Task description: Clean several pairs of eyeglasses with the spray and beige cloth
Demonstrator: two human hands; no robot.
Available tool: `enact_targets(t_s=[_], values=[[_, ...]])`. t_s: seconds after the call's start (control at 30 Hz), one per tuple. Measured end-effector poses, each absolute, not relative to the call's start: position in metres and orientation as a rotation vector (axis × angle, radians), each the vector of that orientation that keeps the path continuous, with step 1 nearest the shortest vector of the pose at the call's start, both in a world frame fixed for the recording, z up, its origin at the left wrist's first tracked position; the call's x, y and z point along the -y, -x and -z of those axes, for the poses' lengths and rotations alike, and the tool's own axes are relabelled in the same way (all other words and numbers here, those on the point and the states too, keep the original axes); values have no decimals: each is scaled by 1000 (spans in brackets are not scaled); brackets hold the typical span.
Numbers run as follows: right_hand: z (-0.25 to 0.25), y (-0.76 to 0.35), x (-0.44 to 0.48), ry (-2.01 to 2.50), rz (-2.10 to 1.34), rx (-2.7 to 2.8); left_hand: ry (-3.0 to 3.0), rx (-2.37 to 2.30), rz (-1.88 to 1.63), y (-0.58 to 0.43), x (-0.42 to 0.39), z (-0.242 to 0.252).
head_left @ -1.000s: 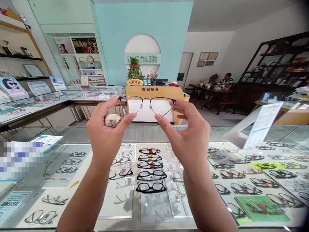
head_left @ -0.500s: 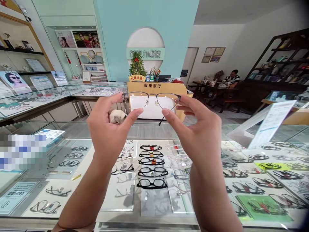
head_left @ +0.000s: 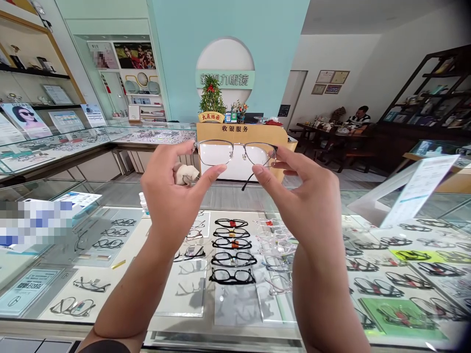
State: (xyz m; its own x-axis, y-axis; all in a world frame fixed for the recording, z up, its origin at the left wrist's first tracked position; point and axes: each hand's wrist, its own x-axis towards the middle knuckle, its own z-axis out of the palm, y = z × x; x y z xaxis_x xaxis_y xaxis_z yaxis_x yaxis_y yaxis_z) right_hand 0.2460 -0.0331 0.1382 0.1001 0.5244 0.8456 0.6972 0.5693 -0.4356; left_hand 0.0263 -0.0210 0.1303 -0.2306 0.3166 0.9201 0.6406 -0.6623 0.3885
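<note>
A pair of glasses point(head_left: 238, 143) is held up between the two hands, above the worktop point(head_left: 137, 236), with its front spread from side to side. The left hand point(head_left: 167, 181) grips its left end near the hinge, the thumb stretched along below the lens; a crumpled cream cloth point(head_left: 184, 174) is tucked inside the same hand. The right hand point(head_left: 307, 193) holds the opposite end — fingers behind the corner, thumb just under the rim. The glasses sit almost level, with dark upper rims, thinner metallic lower edges and a slim silvery bridge with small nose pads beneath it. The lenses are clear — a white panel point(head_left: 235, 171) shows through them. A dark temple tip point(head_left: 247, 183) juts down beside the right thumb; the rest of that temple is largely hidden. Below, between the forearms, a column of black-framed glasses point(head_left: 232, 243) lies in the glass-topped worktop.
</note>
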Motion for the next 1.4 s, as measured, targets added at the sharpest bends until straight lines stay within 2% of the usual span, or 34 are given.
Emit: enact_targets(t_s=[1.4], values=[[-144,-244,36,1118,97,1578,1773,1134,1996,-27,23,-128]])
